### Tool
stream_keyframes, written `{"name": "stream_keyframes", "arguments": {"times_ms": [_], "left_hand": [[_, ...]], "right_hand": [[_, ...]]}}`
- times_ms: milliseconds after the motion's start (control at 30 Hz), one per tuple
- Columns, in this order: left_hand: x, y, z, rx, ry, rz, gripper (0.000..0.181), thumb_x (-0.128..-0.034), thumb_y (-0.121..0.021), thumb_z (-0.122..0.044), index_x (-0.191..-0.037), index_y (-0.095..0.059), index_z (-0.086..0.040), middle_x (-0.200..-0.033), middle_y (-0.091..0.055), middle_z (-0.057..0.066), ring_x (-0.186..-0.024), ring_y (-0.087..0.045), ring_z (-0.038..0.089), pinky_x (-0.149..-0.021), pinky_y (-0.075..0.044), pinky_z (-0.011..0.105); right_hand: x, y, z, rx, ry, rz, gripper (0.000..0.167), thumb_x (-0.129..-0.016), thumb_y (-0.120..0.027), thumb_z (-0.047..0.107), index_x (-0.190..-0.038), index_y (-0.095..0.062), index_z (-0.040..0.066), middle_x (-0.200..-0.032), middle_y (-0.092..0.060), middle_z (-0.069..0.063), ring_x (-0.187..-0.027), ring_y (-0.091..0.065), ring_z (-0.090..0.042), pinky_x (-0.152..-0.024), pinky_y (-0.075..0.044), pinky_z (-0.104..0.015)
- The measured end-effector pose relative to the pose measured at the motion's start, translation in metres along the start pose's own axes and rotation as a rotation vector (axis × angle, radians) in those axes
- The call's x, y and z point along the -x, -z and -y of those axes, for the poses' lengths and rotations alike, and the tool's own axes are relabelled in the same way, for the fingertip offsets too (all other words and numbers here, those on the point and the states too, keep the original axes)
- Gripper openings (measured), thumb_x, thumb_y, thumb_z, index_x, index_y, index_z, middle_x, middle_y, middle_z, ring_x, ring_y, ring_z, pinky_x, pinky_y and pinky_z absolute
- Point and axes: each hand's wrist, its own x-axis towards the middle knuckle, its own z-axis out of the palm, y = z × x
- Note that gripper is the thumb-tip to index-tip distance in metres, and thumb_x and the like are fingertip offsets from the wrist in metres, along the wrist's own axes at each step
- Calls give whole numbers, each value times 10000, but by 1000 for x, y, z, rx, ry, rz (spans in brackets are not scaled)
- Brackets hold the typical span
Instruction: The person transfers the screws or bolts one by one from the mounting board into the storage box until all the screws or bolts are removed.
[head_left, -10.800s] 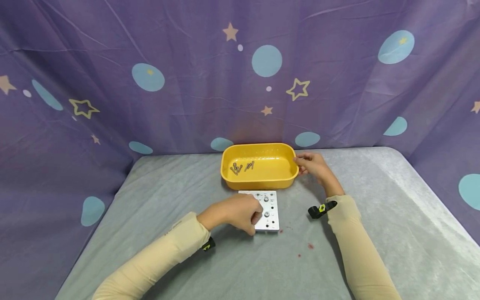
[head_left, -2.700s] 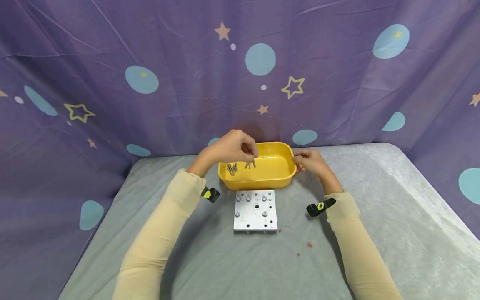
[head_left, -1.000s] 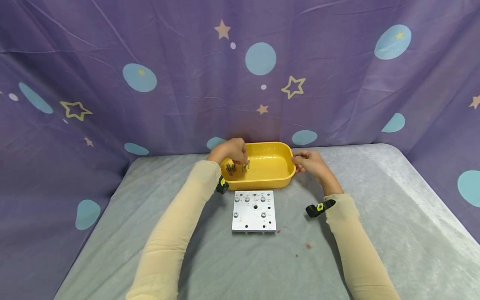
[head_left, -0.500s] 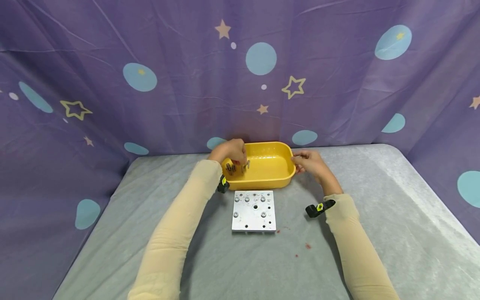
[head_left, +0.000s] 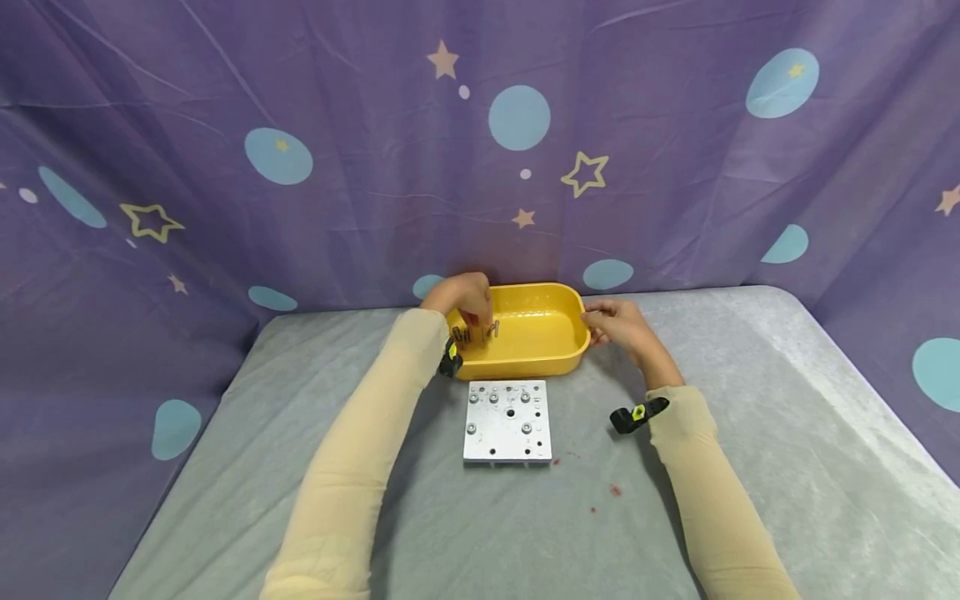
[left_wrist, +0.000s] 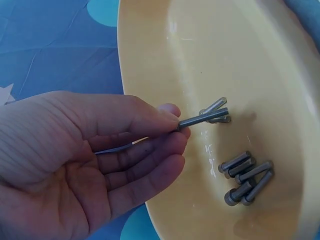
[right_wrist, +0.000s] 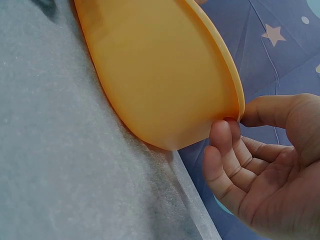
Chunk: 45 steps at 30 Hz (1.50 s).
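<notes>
In the left wrist view my left hand (left_wrist: 115, 135) pinches a metal bolt (left_wrist: 206, 118) between thumb and fingertips. Its threaded end points out over the yellow tray (head_left: 540, 337); the other end is hidden by the fingers. Two loose bolts (left_wrist: 216, 105) lie just beyond it on the tray floor, and several socket-head bolts (left_wrist: 246, 176) are heaped nearby. My right hand (head_left: 622, 327) grips the tray's right rim, thumb outside and fingers beneath the edge. In front of the tray lies a silver metal plate (head_left: 498, 435) with holes, several bolts standing in it.
A grey cloth (head_left: 570, 542) covers the table, marked with small red spots (head_left: 616, 490) right of the plate. Behind the tray hangs a purple curtain (head_left: 360, 217) with stars and circles. Each wrist wears a black camera (head_left: 632, 418).
Earlier my left hand was over the plate; it then moved to the tray and lowered into its left side, now pinching a bolt. My right hand has stayed on the rim.
</notes>
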Motion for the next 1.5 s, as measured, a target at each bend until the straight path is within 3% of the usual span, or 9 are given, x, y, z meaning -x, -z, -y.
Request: {"name": "stream_keyframes", "arguments": {"times_ms": [267,500,633,800,967,1200,1500], "left_hand": [[-6,2,-2,19,87,35,23,-863,-697,-9,-860,-693,14,-763,-663,73,-791,-694,235,-916,-589,407],[-12,-1,-1,6,135,-2,62,-840,-701,14,-895,-695,41,-772,-673,91,-785,-690,242,-953,-572,426],[-17,-5,2,-32,138,-40,31,-819,-690,30,-835,-665,21,-717,-644,75,-673,-644,186,-795,-590,350],[-23,-10,6,-62,143,-54,75,-833,-663,53,-839,-613,-2,-727,-613,74,-617,-604,153,-596,-508,246],[-30,-13,8,-78,161,-90,68,-806,-662,67,-836,-636,11,-689,-607,70,-567,-581,141,-534,-483,234],[-37,-16,9,-131,158,-126,101,-794,-632,60,-760,-589,-25,-610,-518,46,-503,-470,134,-456,-352,232],[-40,-23,9,-158,161,-179,107,-778,-659,55,-859,-620,-2,-802,-599,108,-577,-542,178,-459,-394,237]], "right_hand": [[3,-1,1,-4,14,-7,474,-1024,-575,174,-1385,-518,-129,-912,-679,-100,-659,-628,-89,-738,-613,-346],[3,-1,-1,-2,31,-15,474,-1019,-582,174,-1379,-524,-127,-900,-680,-95,-653,-628,-85,-713,-610,-319],[3,-1,-1,-5,31,-16,474,-1018,-583,174,-1377,-525,-130,-908,-680,-102,-649,-629,-80,-704,-608,-312],[1,-1,-3,2,19,-11,472,-1023,-576,174,-1382,-520,-128,-927,-682,-116,-653,-626,-85,-718,-612,-334],[-2,0,-3,-2,6,-7,462,-1027,-567,154,-1382,-512,-136,-912,-684,-114,-654,-625,-95,-718,-614,-340],[0,0,-3,-9,14,-17,469,-1025,-574,159,-1383,-510,-137,-878,-676,-76,-648,-620,-86,-696,-609,-314],[1,-2,-2,8,8,-19,484,-1022,-584,183,-1399,-509,-110,-883,-675,-62,-652,-619,-81,-721,-613,-323]]}}
